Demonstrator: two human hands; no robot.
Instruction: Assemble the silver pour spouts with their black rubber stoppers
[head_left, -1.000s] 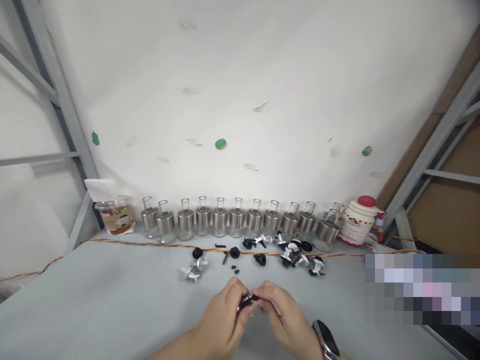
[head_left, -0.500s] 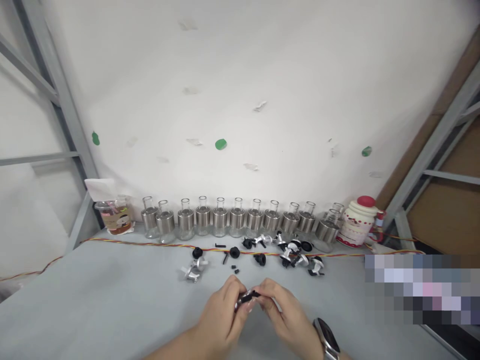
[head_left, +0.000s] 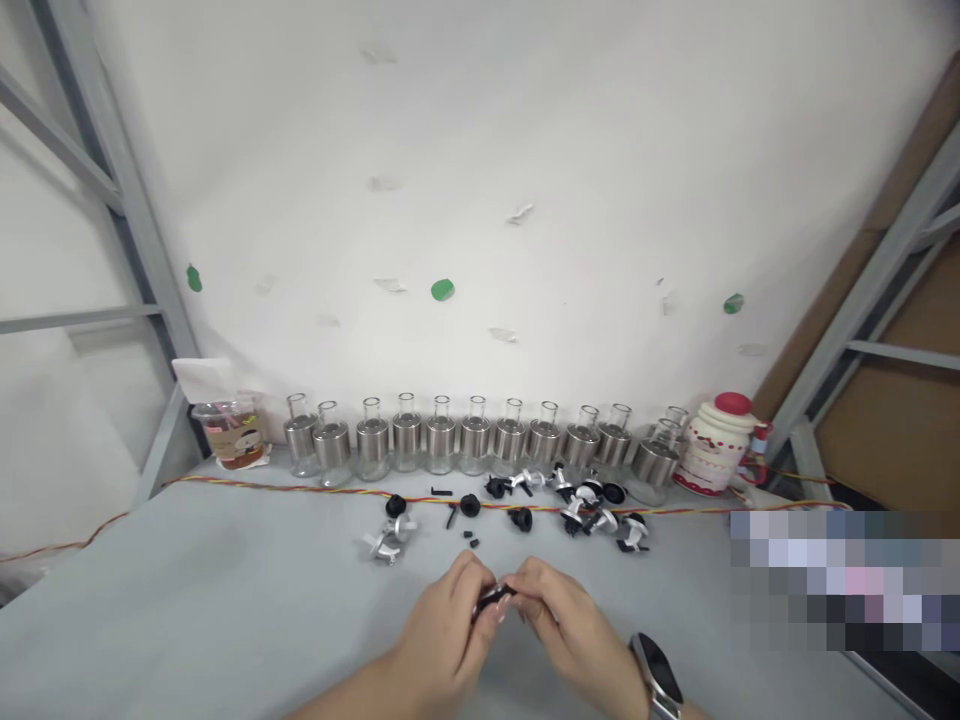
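Note:
Near the front of the table, my left hand is closed around a small black-and-silver part. It looks like one of the bottle-top pieces, though the fingers cover most of it. My right hand, with a watch on its wrist, pinches the right end of the same part. Just beyond the fingertips lie two tiny black pieces and a short black lever. A black stopper sits behind them. To the left are white-and-silver bottle tops, beside another black stopper.
A row of glass bottles with steel sleeves lines the wall. More black, white and silver tops are heaped at centre right. Twisted red-yellow wire crosses the table. A drink cup stands left, a white jar with red lid right.
Both hands stay in nearly the same place on the part. The right fingers have shifted slightly, and less of the black piece shows between them now.

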